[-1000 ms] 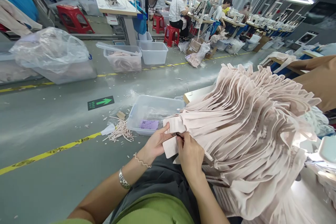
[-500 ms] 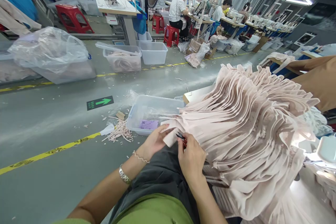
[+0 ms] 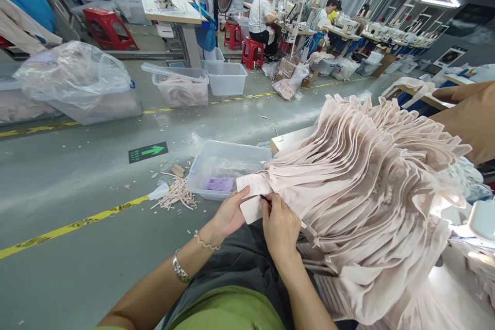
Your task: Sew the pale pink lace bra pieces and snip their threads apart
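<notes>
A thick stack of pale pink fabric pieces (image 3: 359, 185) lies at my right, with its strap-like ends reaching toward my lap. My left hand (image 3: 231, 213) pinches a flat fabric end (image 3: 253, 208) at its left edge. Close by, my right hand (image 3: 281, 224) is closed around small thread snips (image 3: 265, 198), mostly hidden by the fingers. Their dark tip touches or lies right at the fabric between two flat ends. The upper end (image 3: 253, 184) sticks out to the left above my left fingers.
A clear plastic bin (image 3: 199, 183) with a purple paper stands beyond my hands. Pink fabric scraps (image 3: 178, 193) lie on the floor beside it. A sewing machine (image 3: 483, 219) is at far right. Co-workers (image 3: 261, 18) sit at machines behind, and a brown sleeve (image 3: 469, 118) shows at right.
The fabric ends have spread into two flat pieces, one above the other. My left hand has shifted slightly down; my right hand stays close with the snips.
</notes>
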Demonstrator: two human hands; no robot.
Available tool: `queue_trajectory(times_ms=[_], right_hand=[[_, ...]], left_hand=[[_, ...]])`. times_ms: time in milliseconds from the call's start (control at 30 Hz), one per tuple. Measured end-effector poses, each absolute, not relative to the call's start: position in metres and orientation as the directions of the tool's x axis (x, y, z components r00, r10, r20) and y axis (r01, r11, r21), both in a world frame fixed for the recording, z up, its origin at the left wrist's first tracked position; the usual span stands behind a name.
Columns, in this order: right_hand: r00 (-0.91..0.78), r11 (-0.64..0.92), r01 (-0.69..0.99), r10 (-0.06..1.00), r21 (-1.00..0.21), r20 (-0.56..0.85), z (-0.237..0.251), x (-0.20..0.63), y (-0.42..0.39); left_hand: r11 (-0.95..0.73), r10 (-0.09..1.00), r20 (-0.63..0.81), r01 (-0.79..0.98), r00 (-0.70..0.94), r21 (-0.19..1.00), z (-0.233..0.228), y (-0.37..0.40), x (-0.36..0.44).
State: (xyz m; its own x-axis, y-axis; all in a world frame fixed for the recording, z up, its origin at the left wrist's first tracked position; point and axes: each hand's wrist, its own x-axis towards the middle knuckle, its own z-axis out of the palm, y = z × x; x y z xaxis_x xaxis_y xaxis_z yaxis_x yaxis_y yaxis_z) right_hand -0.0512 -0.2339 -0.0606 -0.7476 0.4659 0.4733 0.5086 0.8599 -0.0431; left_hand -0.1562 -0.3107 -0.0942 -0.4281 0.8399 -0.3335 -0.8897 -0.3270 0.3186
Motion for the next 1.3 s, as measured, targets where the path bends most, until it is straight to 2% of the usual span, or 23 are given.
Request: queue_trajectory(times_ms=[100, 233, 300, 400, 533, 633, 833, 1000, 1067, 1233, 1300], right_hand=[[-0.751, 0.846, 0.533, 0.491, -0.033, 0.442, -0.064, -0.054, -0.229], [-0.753, 0.839, 0.541, 0.511, -0.050, 0.414, -0.066, -0.055, -0.225], [-0.744, 0.848, 0.525, 0.500, -0.076, 0.443, -0.066, -0.053, -0.226], [-0.718, 0.879, 0.462, 0.451, -0.121, 0.531, -0.064, -0.049, -0.232], [-0.702, 0.900, 0.418, 0.405, -0.122, 0.586, -0.062, -0.042, -0.241], [-0.697, 0.883, 0.455, 0.436, -0.120, 0.569, -0.062, -0.039, -0.242], [-0.721, 0.849, 0.525, 0.485, -0.067, 0.494, -0.060, -0.034, -0.239], [-0.751, 0.816, 0.579, 0.529, 0.007, 0.395, -0.063, -0.036, -0.232], [-0.752, 0.807, 0.591, 0.546, 0.012, 0.370, -0.064, -0.037, -0.230], [-0.748, 0.790, 0.613, 0.579, 0.003, 0.324, -0.062, -0.039, -0.225], [-0.742, 0.783, 0.622, 0.597, -0.020, 0.304, -0.061, -0.039, -0.224]], left_hand=[[-0.292, 0.863, -0.305, -0.890, -0.403, 0.352, -0.098, -0.312, -0.149], [-0.089, 0.910, -0.327, -0.889, -0.256, 0.448, -0.109, -0.313, -0.144], [-0.102, 0.891, -0.365, -0.903, -0.269, 0.417, -0.111, -0.310, -0.148], [-0.233, 0.847, -0.396, -0.918, -0.354, 0.321, -0.108, -0.304, -0.163], [-0.253, 0.861, -0.389, -0.940, -0.327, 0.230, -0.098, -0.300, -0.178], [-0.236, 0.892, -0.350, -0.954, -0.288, 0.183, -0.095, -0.301, -0.178], [-0.140, 0.947, -0.266, -0.977, -0.180, 0.162, -0.097, -0.304, -0.174], [-0.162, 0.958, -0.211, -0.973, -0.195, 0.162, -0.103, -0.304, -0.167], [-0.105, 0.960, -0.239, -0.977, -0.148, 0.183, -0.110, -0.305, -0.156], [0.084, 0.966, -0.256, -0.906, -0.027, 0.414, -0.132, -0.304, -0.122], [0.165, 0.964, -0.262, -0.879, 0.047, 0.448, -0.136, -0.303, -0.114]])
